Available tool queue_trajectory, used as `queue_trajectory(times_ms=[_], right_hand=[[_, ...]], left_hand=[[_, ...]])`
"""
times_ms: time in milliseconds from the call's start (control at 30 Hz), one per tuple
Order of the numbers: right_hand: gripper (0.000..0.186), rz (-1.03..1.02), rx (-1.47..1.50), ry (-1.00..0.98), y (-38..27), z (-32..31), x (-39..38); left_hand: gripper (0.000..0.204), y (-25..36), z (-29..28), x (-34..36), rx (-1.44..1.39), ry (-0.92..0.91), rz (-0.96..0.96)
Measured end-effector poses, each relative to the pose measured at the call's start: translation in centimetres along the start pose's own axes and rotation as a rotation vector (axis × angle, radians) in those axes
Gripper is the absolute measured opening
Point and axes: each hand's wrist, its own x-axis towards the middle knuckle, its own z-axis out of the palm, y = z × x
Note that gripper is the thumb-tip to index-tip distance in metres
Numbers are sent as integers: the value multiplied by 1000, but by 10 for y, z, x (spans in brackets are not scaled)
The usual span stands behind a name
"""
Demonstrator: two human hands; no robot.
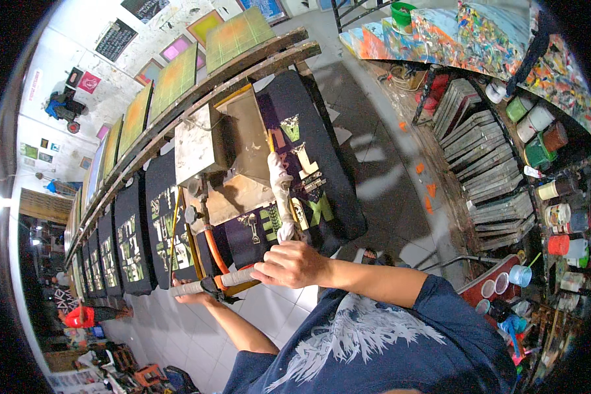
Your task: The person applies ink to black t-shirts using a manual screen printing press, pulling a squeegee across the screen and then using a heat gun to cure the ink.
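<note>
Both hands are on the grey-wrapped handle bar [196, 287] of a metal heater-like unit [200, 141]. My left hand [196, 297] closes round the bar's left end from below. My right hand [294, 264] is closed in a fist at its right end, beside a side rail wrapped in white cloth [280, 187]. An orange hose [214, 253] runs from a valve on the unit down to the bar. The unit sits over a black T-shirt [338, 190] printed in light green, cream and purple, hiding part of the print.
More printed black T-shirts [132, 230] lie in a row to the far left. A wooden rail [243, 69] with coloured screens runs behind them. At right, stacked frames [482, 157] and paint tubs [542, 121] line a shelf. A person in red [80, 317] is at far left.
</note>
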Motion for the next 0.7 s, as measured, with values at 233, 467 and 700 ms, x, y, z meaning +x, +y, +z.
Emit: queue_trajectory(times_ms=[233,467,700], right_hand=[[24,-18,42,21,3,2,-3],[20,-43,67,39,7,3,-5],[22,-21,75,54,6,6,-9]], left_hand=[[31,-11,-15,10,53,-11,-7],[32,-14,-11,11,19,-23,-20],[30,-16,-18,17,168,-45,60]])
